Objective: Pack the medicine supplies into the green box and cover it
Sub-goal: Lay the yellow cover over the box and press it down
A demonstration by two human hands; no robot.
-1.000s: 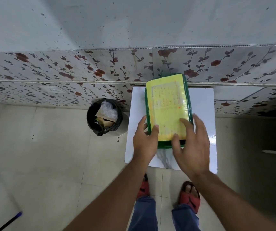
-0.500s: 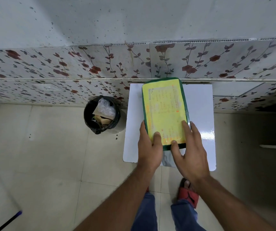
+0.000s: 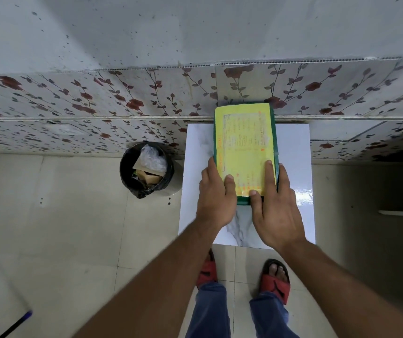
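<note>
The green box [image 3: 242, 201] stands on a small white marble-patterned table [image 3: 293, 167], its far end near the flowered wall. A yellow printed lid [image 3: 244, 145] covers its whole top, so the contents are hidden. My left hand [image 3: 216, 196] grips the box's near left corner, thumb pressed on the lid. My right hand [image 3: 274, 206] holds the near right corner, with the thumb over the front edge and fingers along the right side.
A black bin [image 3: 147, 169] with plastic and cardboard scraps stands on the tiled floor left of the table. The wall with flowered tiles [image 3: 122, 101] runs right behind. My feet in red sandals [image 3: 274, 281] stand under the table's near edge. A dark stick [image 3: 15, 325] lies at the bottom left.
The lid, raised at its far end a second ago, now lies flat on the box. Both hands have closed in on the near corners.
</note>
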